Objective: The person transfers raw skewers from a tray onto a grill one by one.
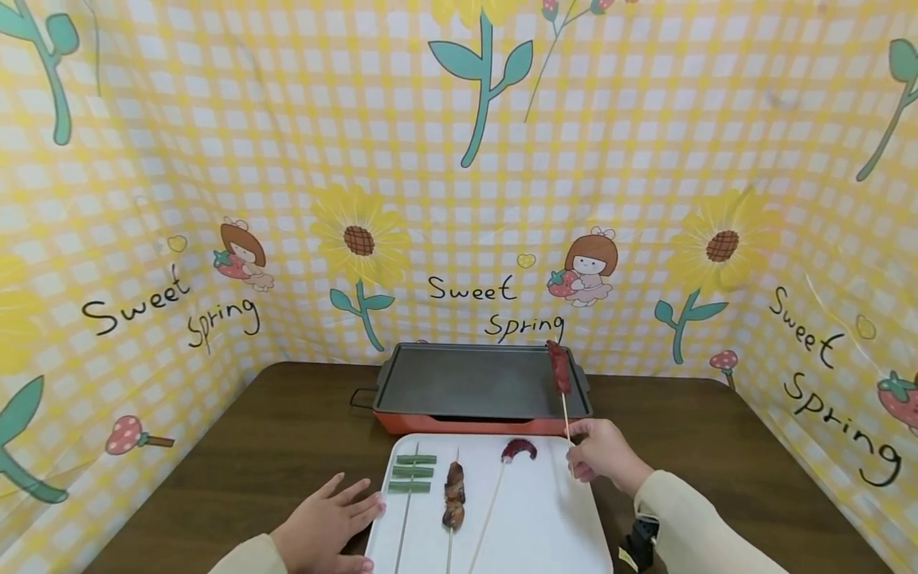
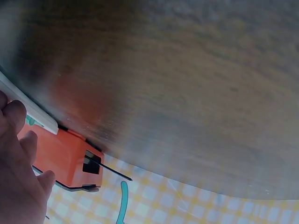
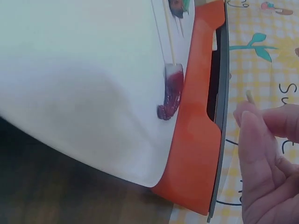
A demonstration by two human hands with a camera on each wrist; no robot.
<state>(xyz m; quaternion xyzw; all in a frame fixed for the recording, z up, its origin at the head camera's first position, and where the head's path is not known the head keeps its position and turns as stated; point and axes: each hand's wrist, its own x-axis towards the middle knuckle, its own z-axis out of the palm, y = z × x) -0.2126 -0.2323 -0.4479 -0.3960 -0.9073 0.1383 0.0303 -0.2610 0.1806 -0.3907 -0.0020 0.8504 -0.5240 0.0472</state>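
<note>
My right hand pinches the bare stick of a skewer of reddish-brown meat between thumb and fingers. The meat points up and away, overlapping the right end of the griddle plate in the head view. In the right wrist view, a short stick end pokes out past the pinching fingertips. With fingers spread, my left hand rests at the left edge of a white tray. On that tray lie a skewer of green pieces, one of browned chunks and one with a dark red curled tentacle.
The griddle's orange base stands just beyond the tray, with a wire handle sticking out at its left. Both sit on a dark wooden table. A yellow checked cloth hangs behind and along both sides.
</note>
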